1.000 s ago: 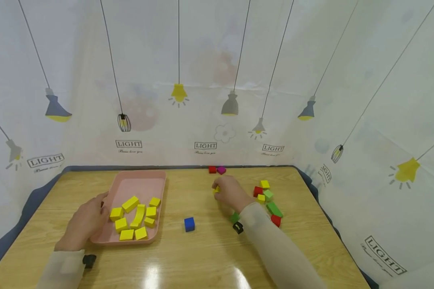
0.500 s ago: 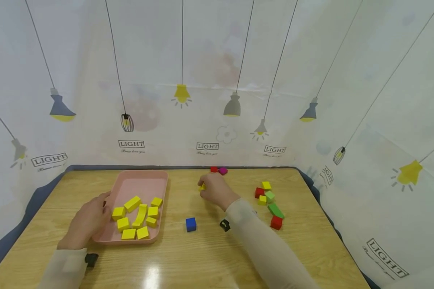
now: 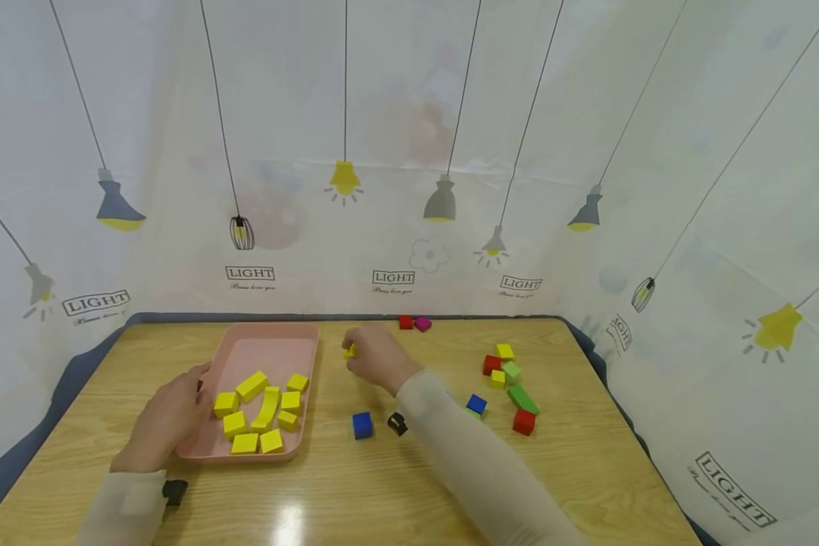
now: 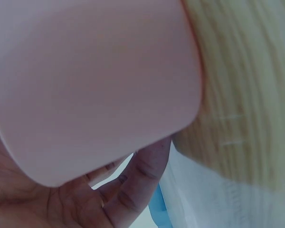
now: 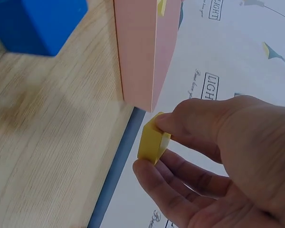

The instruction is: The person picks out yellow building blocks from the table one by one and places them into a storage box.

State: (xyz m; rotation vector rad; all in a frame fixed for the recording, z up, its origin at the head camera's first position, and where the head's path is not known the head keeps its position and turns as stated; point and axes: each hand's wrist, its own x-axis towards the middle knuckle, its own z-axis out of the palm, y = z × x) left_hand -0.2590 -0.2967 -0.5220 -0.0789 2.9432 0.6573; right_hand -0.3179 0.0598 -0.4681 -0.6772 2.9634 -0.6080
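Observation:
My right hand (image 3: pixel 382 355) pinches a small yellow block (image 5: pixel 154 138) between thumb and fingertips, just right of the pink tray's far right corner. The right wrist view shows the block off the table, near the tray's outer wall (image 5: pixel 137 57). My left hand (image 3: pixel 167 417) grips the left side of the pink tray (image 3: pixel 266 345). In the left wrist view its fingers (image 4: pixel 145 171) bend along the tray's wall. Several yellow blocks (image 3: pixel 266 409) lie in the tray's near half, one of them curved.
A blue cube (image 3: pixel 362 426) sits right of the tray. Behind the right forearm lies another blue block (image 3: pixel 477 403) over a green one, partly hidden. Red, yellow and green blocks (image 3: pixel 521 398) cluster at right. A red block (image 3: pixel 406 322) and a magenta block (image 3: pixel 422 324) lie at the far edge.
My right hand has moved left with the yellow block, from mid-table to near the tray. The blue block and green block under its forearm have come into view. The left hand stays on the tray.

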